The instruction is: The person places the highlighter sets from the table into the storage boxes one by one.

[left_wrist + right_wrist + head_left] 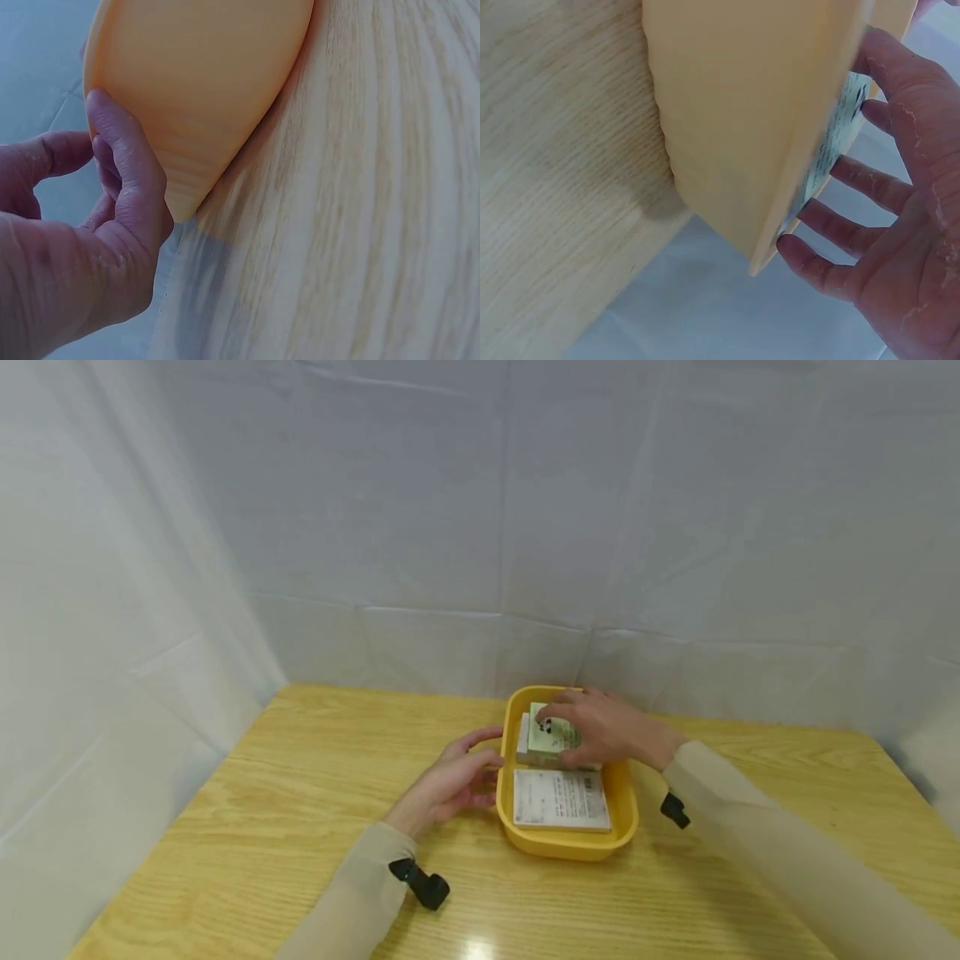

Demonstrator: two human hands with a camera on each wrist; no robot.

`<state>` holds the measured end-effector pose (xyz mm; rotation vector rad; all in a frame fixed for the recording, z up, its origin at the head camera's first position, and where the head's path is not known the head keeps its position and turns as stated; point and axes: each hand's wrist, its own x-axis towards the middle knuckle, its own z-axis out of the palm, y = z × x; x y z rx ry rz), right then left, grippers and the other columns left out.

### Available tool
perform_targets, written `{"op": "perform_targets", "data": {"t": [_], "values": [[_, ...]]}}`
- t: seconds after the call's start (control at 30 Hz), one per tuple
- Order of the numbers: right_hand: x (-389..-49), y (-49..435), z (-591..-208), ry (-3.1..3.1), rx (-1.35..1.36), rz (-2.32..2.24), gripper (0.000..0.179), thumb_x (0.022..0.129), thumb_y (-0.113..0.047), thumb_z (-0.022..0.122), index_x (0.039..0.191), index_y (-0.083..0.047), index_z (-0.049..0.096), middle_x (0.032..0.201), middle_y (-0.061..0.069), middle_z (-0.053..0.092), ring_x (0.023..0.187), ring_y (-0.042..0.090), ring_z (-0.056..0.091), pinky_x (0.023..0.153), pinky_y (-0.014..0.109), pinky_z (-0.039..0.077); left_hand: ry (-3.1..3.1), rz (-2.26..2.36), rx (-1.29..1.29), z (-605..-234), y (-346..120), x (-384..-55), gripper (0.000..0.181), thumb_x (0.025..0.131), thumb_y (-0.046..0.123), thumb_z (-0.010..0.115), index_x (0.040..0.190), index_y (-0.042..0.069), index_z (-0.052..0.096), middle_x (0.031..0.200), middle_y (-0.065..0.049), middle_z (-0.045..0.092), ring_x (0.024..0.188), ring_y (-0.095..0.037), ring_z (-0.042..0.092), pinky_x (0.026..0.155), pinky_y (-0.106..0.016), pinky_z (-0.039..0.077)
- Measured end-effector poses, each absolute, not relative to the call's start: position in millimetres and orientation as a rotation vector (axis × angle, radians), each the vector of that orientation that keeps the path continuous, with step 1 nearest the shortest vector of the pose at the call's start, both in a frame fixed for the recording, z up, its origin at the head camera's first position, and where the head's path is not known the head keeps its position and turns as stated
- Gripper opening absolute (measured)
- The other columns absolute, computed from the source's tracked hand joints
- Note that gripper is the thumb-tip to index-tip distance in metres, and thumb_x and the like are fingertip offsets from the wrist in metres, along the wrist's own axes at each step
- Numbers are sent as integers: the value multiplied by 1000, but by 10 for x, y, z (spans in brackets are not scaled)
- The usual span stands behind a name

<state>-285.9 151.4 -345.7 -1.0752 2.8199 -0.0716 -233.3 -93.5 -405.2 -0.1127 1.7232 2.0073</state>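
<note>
A yellow plastic basket (566,845) stands on the table with small books or boxes inside. My right hand (603,727) reaches over its far half, holding a pale green box (551,739) with a dark printed figure. Its thumb lies at the near edge and its fingers spread toward the far edge. Under the green box a white block (522,735) shows at the left. A white booklet with printed text (562,799) lies flat in the near half. My left hand (453,777) is at the basket's left side, relaxed fingers touching the rim.
The wooden table (315,785) spreads around the basket. White sheeting (420,527) hangs behind the table's far edge and at the left. Black wrist mounts (422,885) sit on both sleeves.
</note>
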Motion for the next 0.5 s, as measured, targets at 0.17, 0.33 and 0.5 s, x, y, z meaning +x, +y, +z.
{"op": "perform_targets", "data": {"t": [0.17, 0.33, 0.5], "values": [[-2876, 1483, -3410, 2783, -1064, -79, 58, 87, -40, 77, 140, -25, 60, 149, 13, 54, 127, 39, 55, 107, 58, 47, 1716, 2011, -116, -4040, -940, -2323, 60, 93, 11, 59, 150, 21, 46, 123, -14, 62, 87, -17, 61, 61, -27, 54], [-2905, 1471, -3422, 2766, -1042, -85, 59, 86, -41, 77, 141, -26, 59, 151, 12, 53, 128, 37, 54, 108, 57, 46, 1714, 2008, -105, -4031, -946, -2311, 60, 94, 10, 58, 152, 21, 44, 124, -15, 61, 86, -17, 61, 60, -26, 54], [-2932, 1471, -3452, 2759, -1047, -86, 60, 86, -40, 78, 141, -26, 59, 151, 12, 53, 130, 38, 53, 108, 56, 46, 1711, 2005, -96, -4025, -951, -2315, 60, 95, 10, 57, 152, 21, 44, 124, -15, 61, 84, -16, 61, 59, -26, 53]]}}
